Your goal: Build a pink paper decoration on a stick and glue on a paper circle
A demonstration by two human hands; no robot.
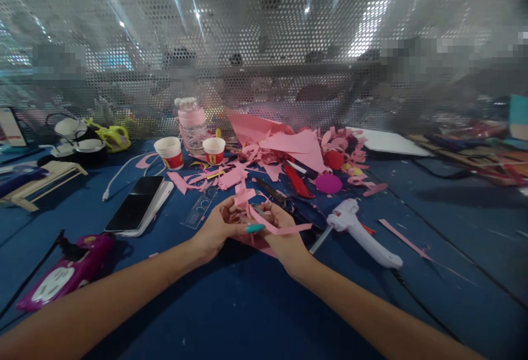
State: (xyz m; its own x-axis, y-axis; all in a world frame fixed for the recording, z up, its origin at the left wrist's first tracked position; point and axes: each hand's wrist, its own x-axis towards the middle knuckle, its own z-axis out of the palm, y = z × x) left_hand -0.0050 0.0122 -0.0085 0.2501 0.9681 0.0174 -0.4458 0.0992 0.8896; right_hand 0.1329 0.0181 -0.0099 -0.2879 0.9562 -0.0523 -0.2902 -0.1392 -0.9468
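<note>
Both hands meet over the blue table, closed around one pink paper piece made of folded strips. My left hand (pixel 220 225) grips it from the left, its thumb with a long teal nail lying across the front. On the other side, my right hand (pixel 284 230) pinches the same pink paper strips (pixel 243 195); one bent strip hangs over its fingers. Part of the paper is hidden inside the hands. Just behind them lie scissors (pixel 303 208) with dark handles. A white glue gun (pixel 363 233) rests to the right of my right hand.
Behind the hands spreads a heap of pink paper (pixel 284 145) and scraps. Paper cups (pixel 169 153) and a pink-lidded bottle (pixel 192 123) stand at the back left. A phone (pixel 136 203), a clear stencil ruler (pixel 201 207) and a purple device (pixel 68 274) lie left. A perforated metal screen (pixel 256 30) rises behind.
</note>
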